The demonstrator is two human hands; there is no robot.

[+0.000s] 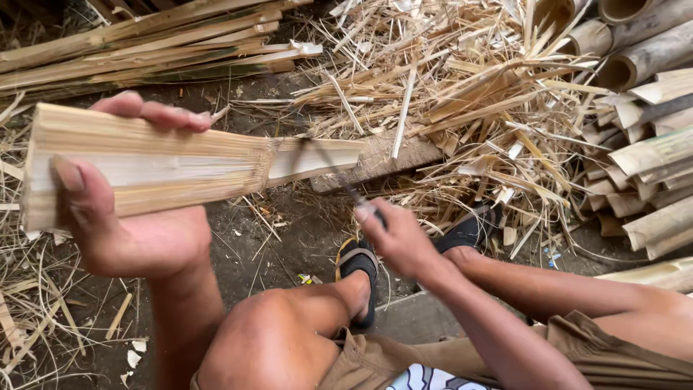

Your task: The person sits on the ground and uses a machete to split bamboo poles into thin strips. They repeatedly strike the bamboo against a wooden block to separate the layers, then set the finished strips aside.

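Observation:
My left hand (119,217) grips a split slab of pale bamboo (166,162), held level in front of me, thumb on its near end and fingers curled over the top. The slab's near part is cut into many thin strips. My right hand (395,235) holds a dark knife (339,180) by its handle, the thin blade slanting up to the slab's uncut far end. The blade is blurred, and I cannot tell if it touches the wood.
Bamboo shavings (462,94) litter the dirt ground ahead. Long split strips (144,43) lie at the top left. Cut bamboo tubes and slabs (642,144) are heaped at the right. A wooden block (375,162) lies under the slab's tip. My knees and black sandals (357,263) are below.

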